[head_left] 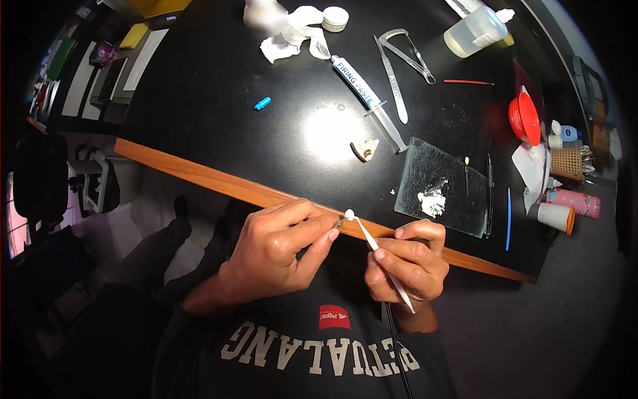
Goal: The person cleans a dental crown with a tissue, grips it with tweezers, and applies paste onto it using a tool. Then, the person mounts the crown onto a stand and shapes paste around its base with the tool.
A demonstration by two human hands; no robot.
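My left hand (279, 246) is closed, pinching a small metal holder (339, 223) between thumb and fingers. On the holder's end sits a small white tooth-shaped piece (349, 214), probably a dental crown. My right hand (413, 263) grips a slim white hand tool (367, 234) like a pen. Its thin bent tip is at the white piece; whether they touch I cannot tell. Both hands are over the table's wooden edge (266, 193). Beyond my right hand lies a scratched glass slab (419, 163) bearing a smear of white paste (433, 202).
A firing paste syringe (359, 86), a metal caliper (393, 76) and a partial tooth model (365, 149) lie on the black table. A blue cap (263, 104) is at left. Rightward are a red bowl (525, 118), a blue stick (509, 219) and a squeeze bottle (475, 33).
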